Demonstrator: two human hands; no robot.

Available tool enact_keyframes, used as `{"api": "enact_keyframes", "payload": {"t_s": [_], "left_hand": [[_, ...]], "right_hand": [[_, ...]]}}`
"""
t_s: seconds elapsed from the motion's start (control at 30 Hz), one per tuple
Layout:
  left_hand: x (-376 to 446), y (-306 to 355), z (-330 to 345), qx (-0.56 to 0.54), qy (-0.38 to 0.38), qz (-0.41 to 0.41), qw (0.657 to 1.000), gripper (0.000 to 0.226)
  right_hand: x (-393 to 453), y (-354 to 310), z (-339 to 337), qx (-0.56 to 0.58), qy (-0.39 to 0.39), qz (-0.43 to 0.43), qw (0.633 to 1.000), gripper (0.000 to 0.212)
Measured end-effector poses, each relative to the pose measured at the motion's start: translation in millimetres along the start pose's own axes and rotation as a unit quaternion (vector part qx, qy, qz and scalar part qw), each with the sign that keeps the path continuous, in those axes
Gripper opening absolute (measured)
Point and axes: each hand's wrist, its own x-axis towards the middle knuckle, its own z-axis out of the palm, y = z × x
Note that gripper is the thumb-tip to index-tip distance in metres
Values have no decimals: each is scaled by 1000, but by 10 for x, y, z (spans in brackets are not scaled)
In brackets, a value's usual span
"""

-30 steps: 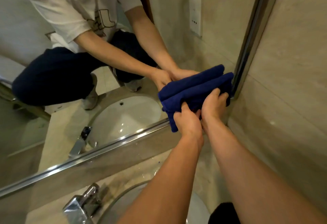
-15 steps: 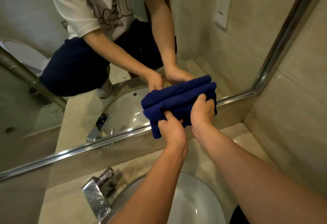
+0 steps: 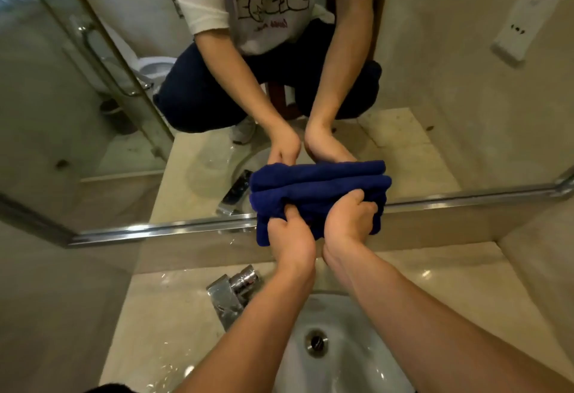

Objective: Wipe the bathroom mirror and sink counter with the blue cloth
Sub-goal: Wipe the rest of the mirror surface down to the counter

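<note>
— Two hands on the job. The left hand (image 3: 290, 239) has its fingers curled into the lower left of the folded dark-blue terry cloth (image 3: 323, 197); the right hand (image 3: 349, 222) grips the lower right, thumb hooked over a fold.

— Where is the cloth?

— Pressed against the bottom strip of the frameless wall mirror (image 3: 435, 97), overlapping its chrome lower trim (image 3: 155, 229), above the white ceramic basin (image 3: 357, 346).

— How will it handle?

— Soft, light and limp, probably; it bunches under the fingers. Held low as it is, the top folds could flop. Flat palms spread across the middle would likely press it more evenly.

— Its look?

— Deep navy, thick-piled, folded in stacked rolls, doubled by its reflection.

— Surroundings?

— Chrome block tap (image 3: 231, 295) to the left; beige marble counter (image 3: 435, 274) shows water drops.
</note>
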Motion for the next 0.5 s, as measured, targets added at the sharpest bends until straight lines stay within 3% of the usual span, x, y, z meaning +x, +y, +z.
{"api": "enact_keyframes", "payload": {"t_s": [0.17, 0.33, 0.5], "left_hand": [[343, 171, -706, -46, 31, 13, 998, 20], [753, 319, -1368, -108, 106, 1, 988, 20], [831, 329, -1523, -120, 129, -12, 984, 20]], "right_hand": [[-586, 238, 504, 9, -56, 18, 998, 36], [-1115, 524, 936, 10, -195, 33, 980, 10], [-1250, 526, 922, 26, -257, 57, 964, 16]]}}
